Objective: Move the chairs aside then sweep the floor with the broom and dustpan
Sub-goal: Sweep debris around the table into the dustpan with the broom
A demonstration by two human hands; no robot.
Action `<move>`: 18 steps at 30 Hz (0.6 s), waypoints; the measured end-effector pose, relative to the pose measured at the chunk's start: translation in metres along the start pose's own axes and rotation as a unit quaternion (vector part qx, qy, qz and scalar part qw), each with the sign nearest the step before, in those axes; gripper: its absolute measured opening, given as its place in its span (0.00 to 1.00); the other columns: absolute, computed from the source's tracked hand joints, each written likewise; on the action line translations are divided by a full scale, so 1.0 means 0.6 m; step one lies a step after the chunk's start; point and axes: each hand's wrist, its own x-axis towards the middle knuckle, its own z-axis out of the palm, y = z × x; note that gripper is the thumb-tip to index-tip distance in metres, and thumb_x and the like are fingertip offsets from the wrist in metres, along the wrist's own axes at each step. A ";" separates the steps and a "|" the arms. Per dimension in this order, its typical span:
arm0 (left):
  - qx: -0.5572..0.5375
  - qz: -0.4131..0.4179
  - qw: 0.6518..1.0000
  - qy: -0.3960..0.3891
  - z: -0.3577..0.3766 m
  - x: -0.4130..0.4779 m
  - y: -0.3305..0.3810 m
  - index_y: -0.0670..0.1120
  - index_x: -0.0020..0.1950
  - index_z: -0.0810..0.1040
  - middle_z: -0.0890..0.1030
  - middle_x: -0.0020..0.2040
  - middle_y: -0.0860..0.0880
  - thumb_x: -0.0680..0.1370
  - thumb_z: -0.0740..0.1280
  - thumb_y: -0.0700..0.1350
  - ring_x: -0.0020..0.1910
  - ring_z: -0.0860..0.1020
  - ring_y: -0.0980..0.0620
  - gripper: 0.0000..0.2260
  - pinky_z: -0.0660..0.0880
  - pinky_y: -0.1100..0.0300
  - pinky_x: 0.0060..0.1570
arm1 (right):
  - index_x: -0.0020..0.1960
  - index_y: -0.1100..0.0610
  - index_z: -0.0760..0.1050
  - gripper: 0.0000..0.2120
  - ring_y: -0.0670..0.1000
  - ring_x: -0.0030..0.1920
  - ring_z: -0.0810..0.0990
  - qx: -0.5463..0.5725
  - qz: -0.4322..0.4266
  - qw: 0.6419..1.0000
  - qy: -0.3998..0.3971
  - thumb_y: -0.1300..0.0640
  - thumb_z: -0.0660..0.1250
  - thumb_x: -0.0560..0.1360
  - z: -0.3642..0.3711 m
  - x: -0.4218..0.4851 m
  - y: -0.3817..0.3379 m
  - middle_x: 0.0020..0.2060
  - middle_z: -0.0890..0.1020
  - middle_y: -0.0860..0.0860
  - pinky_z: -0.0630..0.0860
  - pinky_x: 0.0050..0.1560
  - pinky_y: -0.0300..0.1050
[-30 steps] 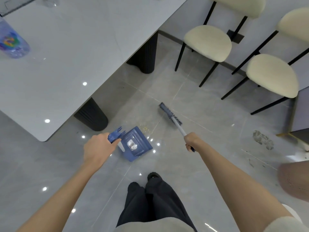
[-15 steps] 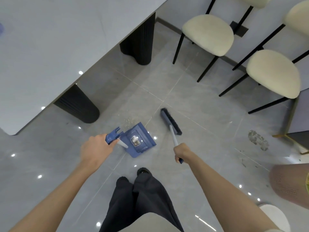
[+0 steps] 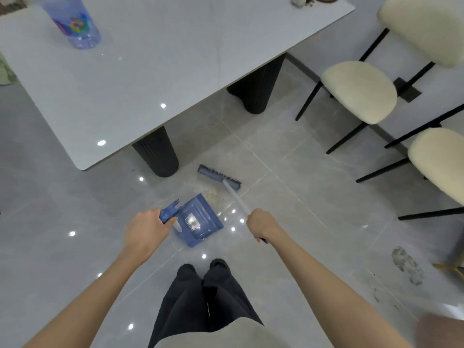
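Nearest the camera, the person's dark trouser legs point(image 3: 200, 297) stood on the glossy grey floor point(image 3: 313, 197). Just ahead, the left hand point(image 3: 148, 231) was closed around the handle of the blue dustpan point(image 3: 198, 219), whose pan rested on the floor with its mouth turned away from the person. The right hand point(image 3: 262, 223) was wrapped around the pale handle of the broom point(image 3: 221, 177). The broom head lay on the floor just beyond the dustpan's mouth, with a small scatter of crumbs point(image 3: 213, 195) between the two. Farther off stood the white counter point(image 3: 150, 71) on dark fluted legs, carrying a clear bottle point(image 3: 75, 23). To the right, three cream chairs point(image 3: 359, 91) with black legs stood along the wall, well apart from the counter.
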 end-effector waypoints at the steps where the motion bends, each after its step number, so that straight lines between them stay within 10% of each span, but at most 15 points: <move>1: 0.001 -0.011 1.000 0.005 -0.003 -0.002 -0.007 0.44 0.34 0.72 0.74 0.29 0.48 0.76 0.66 0.53 0.30 0.73 0.48 0.16 0.65 0.60 0.28 | 0.55 0.69 0.75 0.14 0.51 0.28 0.81 -0.022 -0.005 1.000 0.016 0.64 0.53 0.80 0.000 0.013 -0.009 0.55 0.81 0.65 0.68 0.21 0.37; 9: -0.004 -0.073 0.996 0.049 -0.004 -0.015 -0.054 0.49 0.29 0.67 0.72 0.25 0.50 0.75 0.68 0.54 0.27 0.73 0.47 0.19 0.65 0.61 0.27 | 0.66 0.69 0.69 0.16 0.58 0.62 0.78 -0.075 -0.006 0.996 0.051 0.66 0.55 0.80 -0.007 0.103 -0.084 0.62 0.78 0.62 0.74 0.60 0.46; 18: -0.017 -0.102 0.992 0.068 -0.001 -0.025 -0.127 0.51 0.29 0.65 0.72 0.26 0.50 0.75 0.67 0.55 0.29 0.75 0.44 0.19 0.66 0.60 0.28 | 0.30 0.66 0.69 0.18 0.57 0.30 0.79 -0.248 0.034 0.962 -0.106 0.68 0.57 0.78 0.064 0.071 -0.048 0.50 0.83 0.64 0.75 0.33 0.43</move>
